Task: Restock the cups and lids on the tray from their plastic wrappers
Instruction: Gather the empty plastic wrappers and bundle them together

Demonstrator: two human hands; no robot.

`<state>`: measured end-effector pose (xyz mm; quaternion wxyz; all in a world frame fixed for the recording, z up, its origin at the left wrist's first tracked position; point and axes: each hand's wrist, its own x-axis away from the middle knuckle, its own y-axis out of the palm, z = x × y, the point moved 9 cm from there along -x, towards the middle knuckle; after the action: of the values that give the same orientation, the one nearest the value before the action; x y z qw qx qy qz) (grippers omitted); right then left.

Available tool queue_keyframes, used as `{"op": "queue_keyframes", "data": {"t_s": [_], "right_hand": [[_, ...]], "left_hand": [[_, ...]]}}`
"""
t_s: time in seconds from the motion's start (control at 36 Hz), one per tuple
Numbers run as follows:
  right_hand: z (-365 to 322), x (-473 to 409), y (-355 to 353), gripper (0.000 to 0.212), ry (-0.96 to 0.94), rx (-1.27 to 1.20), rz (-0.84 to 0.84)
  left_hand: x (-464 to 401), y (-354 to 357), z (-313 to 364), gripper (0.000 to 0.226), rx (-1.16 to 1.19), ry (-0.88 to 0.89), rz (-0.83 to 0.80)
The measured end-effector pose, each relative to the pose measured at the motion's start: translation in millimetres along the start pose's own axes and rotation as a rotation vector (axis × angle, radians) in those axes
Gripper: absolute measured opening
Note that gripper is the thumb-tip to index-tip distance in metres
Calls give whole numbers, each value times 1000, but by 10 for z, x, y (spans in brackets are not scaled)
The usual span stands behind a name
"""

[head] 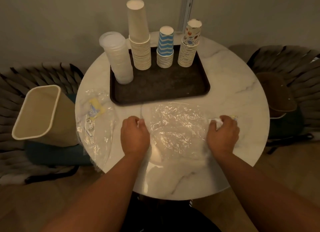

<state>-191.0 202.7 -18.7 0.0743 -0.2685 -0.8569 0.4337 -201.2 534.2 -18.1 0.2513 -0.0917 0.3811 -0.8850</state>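
Marble-patterned and round, the white table [233,96] fills the middle of the view, with dark woven chairs [285,64] to either side and a plain wall behind. Nearest the person, both forearms reach forward over the table's near edge. The left hand [135,134] has its fingers curled down and pinches the left edge of a crumpled clear wrapper [176,128] that lies flat on the table between the two hands. The right hand [223,133] has its fingers curled round the wrapper's right end, where a small white and yellow label shows under the knuckles. A second clear wrapper [95,121] with a yellow label lies on the table's left side and hangs a little over the edge. Beside the table on the left, a beige bin [37,114] sits tilted on a chair seat, its open mouth facing the person.

Farther back, a dark tray [161,91] rests on the table just beyond the held wrapper. Four stacks stand along its far side: a leaning stack of clear lids [117,58] at the left, then a tall stack of plain white cups [139,39], a shorter stack of blue zigzag cups [165,48], and a stack of patterned cups [189,44] at the right. All the cups stand upside down.
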Motion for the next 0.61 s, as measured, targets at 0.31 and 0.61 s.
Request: {"op": "queue_keyframes", "data": {"t_s": [0.31, 0.61], "right_hand": [[-344, 330, 1006, 66, -668, 558, -645], [51, 420, 657, 94, -936, 465, -886]], "left_hand": [[430, 1321, 459, 69, -680, 761, -692], [543, 907, 172, 87, -588, 1181, -819]]}}
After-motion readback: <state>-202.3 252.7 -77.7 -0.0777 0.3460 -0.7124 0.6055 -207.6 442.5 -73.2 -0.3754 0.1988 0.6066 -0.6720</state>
